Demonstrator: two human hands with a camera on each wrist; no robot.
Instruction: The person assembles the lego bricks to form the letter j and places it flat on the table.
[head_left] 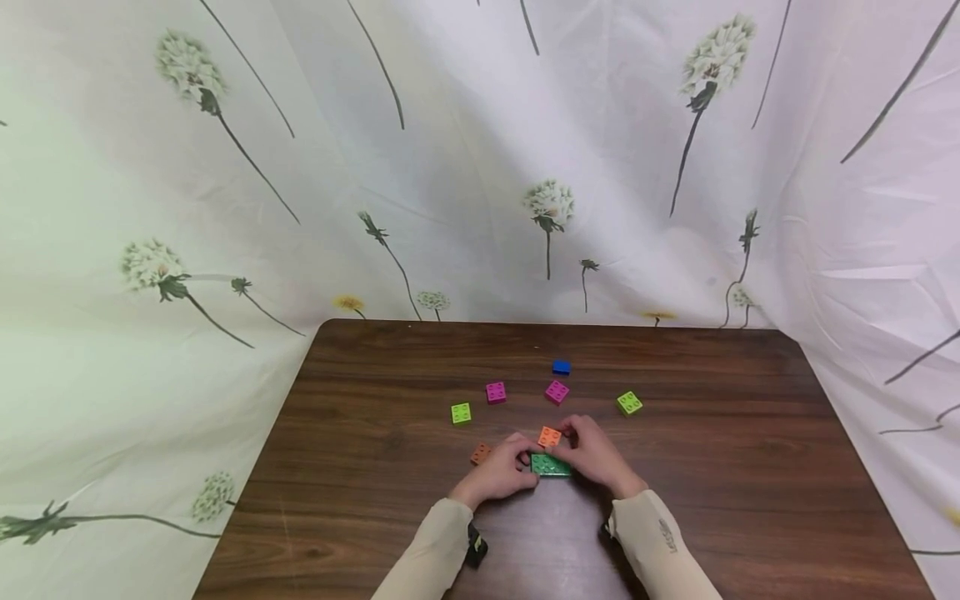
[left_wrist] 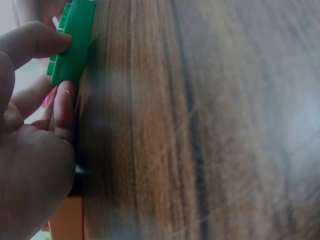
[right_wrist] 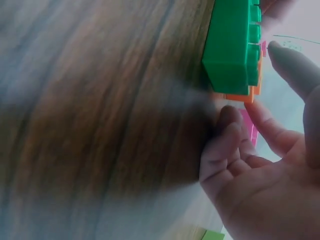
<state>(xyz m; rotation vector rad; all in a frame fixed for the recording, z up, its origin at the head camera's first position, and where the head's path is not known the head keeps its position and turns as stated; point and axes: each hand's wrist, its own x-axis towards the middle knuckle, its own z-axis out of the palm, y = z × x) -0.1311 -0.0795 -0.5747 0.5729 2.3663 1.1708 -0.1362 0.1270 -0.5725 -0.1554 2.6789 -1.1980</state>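
Observation:
In the head view a green brick [head_left: 551,466], longer than the others, lies on the table near its middle. My left hand [head_left: 498,472] grips its left end, with the thumb [left_wrist: 55,42] on the near side. An orange square brick [head_left: 549,435] is just behind the green one, and my right hand [head_left: 596,454] pinches it between thumb and index finger. In the right wrist view the green brick [right_wrist: 230,50] covers much of the orange brick [right_wrist: 239,97]; whether the two are joined I cannot tell. A brown-orange brick [head_left: 481,453] lies beside the left hand.
Beyond the hands lie two magenta bricks [head_left: 496,392], a lime brick [head_left: 461,413] at left, another lime brick [head_left: 629,403] at right and a blue brick [head_left: 561,367] farthest back. The dark wooden table [head_left: 360,433] ends at a flower-printed curtain [head_left: 465,208].

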